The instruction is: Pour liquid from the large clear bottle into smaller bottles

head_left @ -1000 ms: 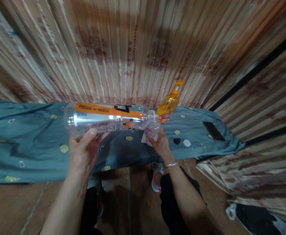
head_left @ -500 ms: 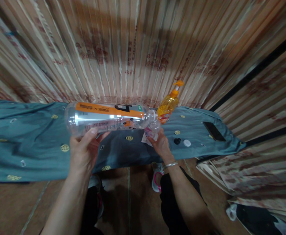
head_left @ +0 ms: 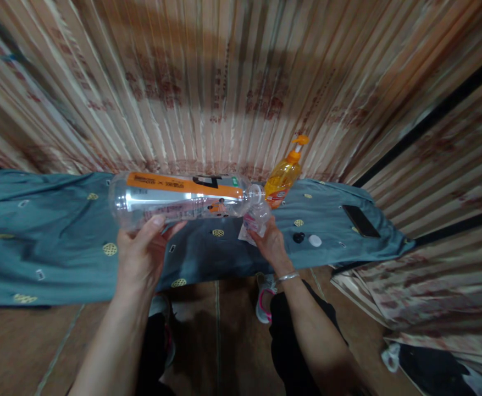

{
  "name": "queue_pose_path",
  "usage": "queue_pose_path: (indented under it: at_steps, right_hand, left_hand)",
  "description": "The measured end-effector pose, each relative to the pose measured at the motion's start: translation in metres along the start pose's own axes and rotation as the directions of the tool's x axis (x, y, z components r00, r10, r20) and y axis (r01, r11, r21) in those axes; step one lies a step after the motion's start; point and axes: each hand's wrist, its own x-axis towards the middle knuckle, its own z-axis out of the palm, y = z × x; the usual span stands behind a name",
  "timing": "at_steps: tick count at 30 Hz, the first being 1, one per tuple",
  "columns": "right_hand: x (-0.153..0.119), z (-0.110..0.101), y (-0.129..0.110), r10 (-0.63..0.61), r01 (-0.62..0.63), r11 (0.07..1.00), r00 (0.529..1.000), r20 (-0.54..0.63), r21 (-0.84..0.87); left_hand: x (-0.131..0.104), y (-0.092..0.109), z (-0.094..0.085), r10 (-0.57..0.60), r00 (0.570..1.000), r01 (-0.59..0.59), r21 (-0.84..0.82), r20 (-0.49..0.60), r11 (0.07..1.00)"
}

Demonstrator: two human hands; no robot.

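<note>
My left hand (head_left: 144, 247) is closed around the lower side of a large clear plastic bottle (head_left: 178, 197) with an orange and silver label. It lies sideways in the air, its open neck pointing right. My right hand (head_left: 270, 242) grips a smaller clear plastic bottle (head_left: 258, 215), held upright with its top at the big bottle's mouth. Whether the two necks touch or overlap I cannot tell. A pale label or paper with pink print shows at the small bottle's lower part. Any liquid between them is too unclear to make out.
Behind my right hand stands a yellow pump bottle (head_left: 282, 179). A black cap (head_left: 299, 237), a white cap (head_left: 315, 241) and a dark phone (head_left: 361, 221) lie on the green patterned cloth (head_left: 71, 236). A pleated curtain (head_left: 199, 82) hangs along the back.
Both hands and both bottles hold almost the same position. The view has shifted only very slightly.
</note>
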Motion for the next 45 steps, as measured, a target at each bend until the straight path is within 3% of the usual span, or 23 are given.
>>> queue_pose_path:
  at_steps: [45]
  right_hand:
    - [-0.0011,0.0005,-0.0027,0.026,-0.026,1.000,1.000,-0.008,0.003]
  left_hand:
    - [0.0007,-0.0048,-0.0038,0.017,1.000,-0.017,0.032,-0.007,0.999]
